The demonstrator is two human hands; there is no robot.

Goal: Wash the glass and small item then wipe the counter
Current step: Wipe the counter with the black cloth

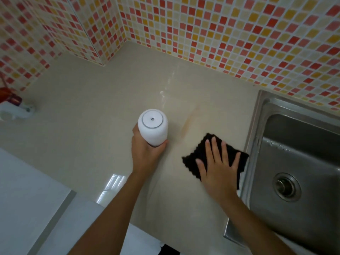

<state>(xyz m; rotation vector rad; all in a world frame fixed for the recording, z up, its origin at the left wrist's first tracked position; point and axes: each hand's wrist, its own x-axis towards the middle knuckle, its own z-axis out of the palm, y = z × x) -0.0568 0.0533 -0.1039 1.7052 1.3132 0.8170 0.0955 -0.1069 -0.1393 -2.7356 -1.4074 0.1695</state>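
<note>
A beige counter is seen being wiped, the last step of the task by the look of it: a black cloth is pressed flat near the counter's right edge, just beside the steel sink, under the right hand, whose fingers are spread wide and closed on nothing. A white bottle is held upright by the left hand, its fingers wrapped around the lower body; whether it is lifted or resting on the counter cannot be told. A faint orange streak is left on the surface between bottle and cloth, toward the back, and a wet sheen is visible beyond it.

The sink basin appears empty save for water drops near its left wall and the drain at its bottom. No glass is in view, and whether the white bottle is the task's small item cannot be told; the washing is judged to be done. At the counter's far left edge a white holder with something red is partly seen, too blurred to name.

The next move is judged to call for the cloth to be swept up and leftward over the streak, the bottle being kept clear so the area beneath it can be reached
</note>
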